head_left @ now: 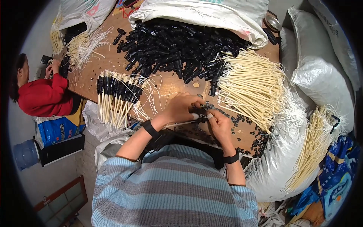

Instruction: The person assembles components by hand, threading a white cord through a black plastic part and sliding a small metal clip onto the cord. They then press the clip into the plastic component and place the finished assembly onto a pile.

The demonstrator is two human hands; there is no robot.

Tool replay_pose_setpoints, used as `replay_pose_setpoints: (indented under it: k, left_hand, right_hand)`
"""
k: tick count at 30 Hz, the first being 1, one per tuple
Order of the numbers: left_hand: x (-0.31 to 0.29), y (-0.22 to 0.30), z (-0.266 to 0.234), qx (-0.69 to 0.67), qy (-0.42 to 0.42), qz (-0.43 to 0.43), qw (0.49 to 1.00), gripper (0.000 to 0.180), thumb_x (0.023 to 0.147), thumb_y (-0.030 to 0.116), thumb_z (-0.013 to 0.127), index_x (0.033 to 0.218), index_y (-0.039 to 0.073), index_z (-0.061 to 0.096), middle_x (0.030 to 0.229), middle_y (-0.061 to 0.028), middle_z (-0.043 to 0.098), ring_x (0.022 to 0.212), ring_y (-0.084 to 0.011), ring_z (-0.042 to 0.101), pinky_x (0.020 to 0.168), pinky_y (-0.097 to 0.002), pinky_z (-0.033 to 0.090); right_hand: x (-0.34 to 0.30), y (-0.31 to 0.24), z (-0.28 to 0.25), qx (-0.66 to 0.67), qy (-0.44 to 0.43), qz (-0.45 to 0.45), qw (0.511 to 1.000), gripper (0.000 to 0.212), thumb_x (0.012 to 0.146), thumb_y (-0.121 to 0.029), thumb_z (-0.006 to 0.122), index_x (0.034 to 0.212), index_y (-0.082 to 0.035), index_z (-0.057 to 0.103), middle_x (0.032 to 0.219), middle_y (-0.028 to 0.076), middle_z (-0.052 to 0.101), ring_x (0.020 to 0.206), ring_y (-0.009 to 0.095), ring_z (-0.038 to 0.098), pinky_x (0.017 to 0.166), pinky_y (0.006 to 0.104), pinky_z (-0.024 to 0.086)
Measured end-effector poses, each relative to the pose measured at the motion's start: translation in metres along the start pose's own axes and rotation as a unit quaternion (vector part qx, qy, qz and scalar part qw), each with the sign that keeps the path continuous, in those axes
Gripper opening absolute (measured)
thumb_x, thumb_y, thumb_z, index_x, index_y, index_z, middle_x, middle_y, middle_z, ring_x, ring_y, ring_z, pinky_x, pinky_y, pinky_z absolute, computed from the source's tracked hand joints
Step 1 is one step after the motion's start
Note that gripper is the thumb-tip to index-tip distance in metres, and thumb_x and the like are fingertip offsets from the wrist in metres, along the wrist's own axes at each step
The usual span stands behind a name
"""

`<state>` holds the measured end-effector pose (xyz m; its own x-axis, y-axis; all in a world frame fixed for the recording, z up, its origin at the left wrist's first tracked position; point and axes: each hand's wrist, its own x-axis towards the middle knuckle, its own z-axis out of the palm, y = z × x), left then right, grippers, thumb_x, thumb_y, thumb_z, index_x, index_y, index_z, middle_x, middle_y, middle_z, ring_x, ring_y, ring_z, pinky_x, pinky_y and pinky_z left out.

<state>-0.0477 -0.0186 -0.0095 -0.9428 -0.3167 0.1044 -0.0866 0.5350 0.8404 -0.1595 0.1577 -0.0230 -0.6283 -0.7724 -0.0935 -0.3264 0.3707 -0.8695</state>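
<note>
Near the table's front edge my left hand (pixel 183 107) is closed around a black plastic fitting (pixel 203 113), partly covered by the fingers. A thin cream rod (pixel 180 123) sticks out leftward below that hand. Right beside it, my right hand (pixel 221 123) is pinched at the fitting's other end; a fine pale strand shows by the thumb, but what exactly the fingers grip is hidden. Small dark pieces (pixel 238 120) lie scattered around both hands. Left of my hands are cream rods with black fittings on their ends (pixel 119 90), laid in a row with loose white strings.
A heap of black fittings (pixel 170 47) spills from a white sack (pixel 204 15) at the back. Bundled cream rods (pixel 249 85) lie right, more on a sack (pixel 312 145). Full sacks (pixel 317 64) crowd the right side. A person in red (pixel 47 92) works at the left.
</note>
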Motion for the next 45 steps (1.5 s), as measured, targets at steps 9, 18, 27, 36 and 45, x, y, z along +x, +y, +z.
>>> replay_pose_setpoints:
  k: [9, 18, 27, 36, 45]
  left_hand:
    - [-0.020, -0.007, 0.028, 0.096, -0.062, -0.052, 0.992, 0.048, 0.061, 0.011, 0.073, 0.107, 0.015, 0.063, 0.087, 0.0009, 0.065, 0.086, -0.0204, 0.058, 0.086, -0.0345, 0.041]
    - [-0.016, -0.002, 0.032, -0.061, 0.021, -0.086, 0.994, 0.034, 0.069, 0.003, 0.069, 0.102, 0.010, 0.064, 0.079, -0.0014, 0.063, 0.072, -0.0154, 0.058, 0.072, -0.0302, 0.046]
    - [0.003, -0.013, 0.020, -0.241, 0.030, -0.133, 0.961, 0.030, 0.071, -0.006, 0.063, 0.100, 0.002, 0.062, 0.085, -0.0072, 0.065, 0.079, -0.0177, 0.063, 0.073, -0.0293, 0.050]
    - [0.037, -0.042, 0.015, -0.011, 0.047, 0.047, 0.998, 0.024, 0.063, -0.007, 0.058, 0.084, 0.003, 0.065, 0.084, -0.0123, 0.063, 0.085, -0.0302, 0.060, 0.071, -0.0391, 0.050]
    - [-0.001, 0.025, 0.046, 0.084, 0.066, 0.185, 0.977, 0.027, 0.069, -0.002, 0.068, 0.094, 0.007, 0.069, 0.089, -0.0035, 0.063, 0.080, -0.0228, 0.061, 0.069, -0.0317, 0.050]
  right_hand:
    - [0.005, -0.004, 0.001, -0.082, -0.088, 0.035, 0.992, 0.016, 0.088, -0.013, 0.060, 0.098, -0.003, 0.068, 0.058, 0.008, 0.054, 0.054, 0.012, 0.049, 0.055, 0.0290, 0.042]
    - [0.002, -0.014, 0.002, -0.049, -0.070, 0.042, 0.995, 0.018, 0.084, -0.015, 0.059, 0.095, -0.005, 0.068, 0.058, 0.014, 0.058, 0.051, 0.026, 0.058, 0.054, 0.0354, 0.045]
    - [-0.004, -0.004, -0.002, -0.042, 0.016, -0.002, 0.999, 0.012, 0.084, -0.012, 0.062, 0.092, -0.004, 0.068, 0.053, 0.008, 0.052, 0.047, 0.018, 0.050, 0.050, 0.0320, 0.041]
    - [-0.003, 0.005, -0.004, 0.098, 0.050, 0.095, 0.989, 0.009, 0.089, -0.004, 0.059, 0.090, 0.001, 0.066, 0.059, -0.011, 0.044, 0.053, 0.000, 0.034, 0.048, 0.0203, 0.027]
    - [0.006, -0.003, 0.006, 0.262, -0.014, 0.108, 0.959, 0.019, 0.082, 0.007, 0.053, 0.093, 0.000, 0.067, 0.081, 0.002, 0.067, 0.077, 0.007, 0.057, 0.070, 0.0200, 0.045]
